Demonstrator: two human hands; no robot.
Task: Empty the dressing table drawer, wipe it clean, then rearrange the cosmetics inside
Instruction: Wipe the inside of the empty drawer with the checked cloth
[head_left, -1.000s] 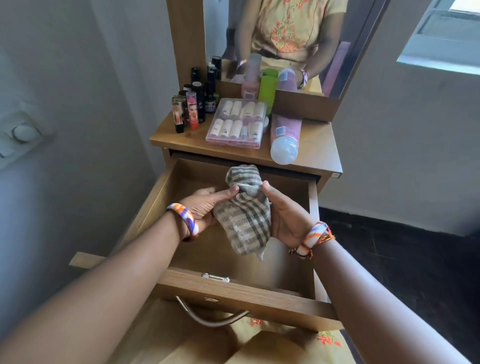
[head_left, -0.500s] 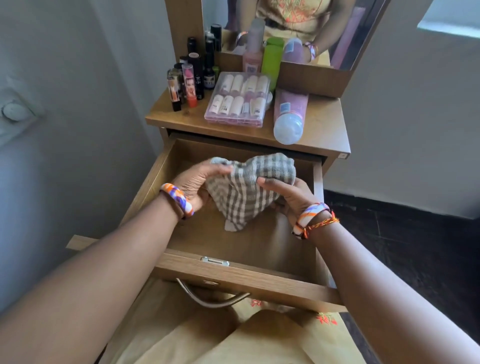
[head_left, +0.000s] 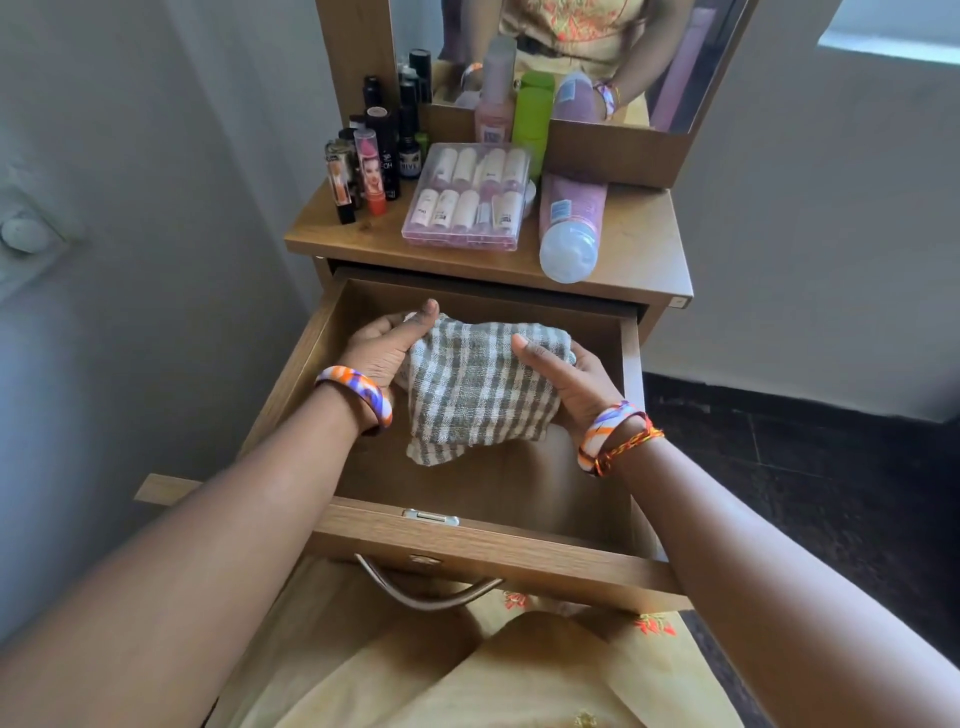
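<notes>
Since the earlier frames the checked cloth (head_left: 480, 387) has gone from a bunched wad held upright to a flatter, spread fold held over the open drawer (head_left: 467, 540), and both hands have shifted toward the drawer's back half. The left hand (head_left: 382, 345) grips the cloth's left edge, thumb on top; the right hand (head_left: 563, 376) holds the right edge, thumb pressed on the fabric and fingers curled under it. I judge the emptying done, since the drawer shows bare wood, and the wiping about to begin. By count: one cloth, one drawer, two hands. On the bench (head_left: 639, 244) lie one clear case of small bottles (head_left: 467, 200) and one pink bottle (head_left: 571, 223) on its side, beside one green bottle (head_left: 532, 117), one upright pink bottle (head_left: 493, 111) and a cluster of dark tubes (head_left: 379, 156) too crowded to count.
</notes>
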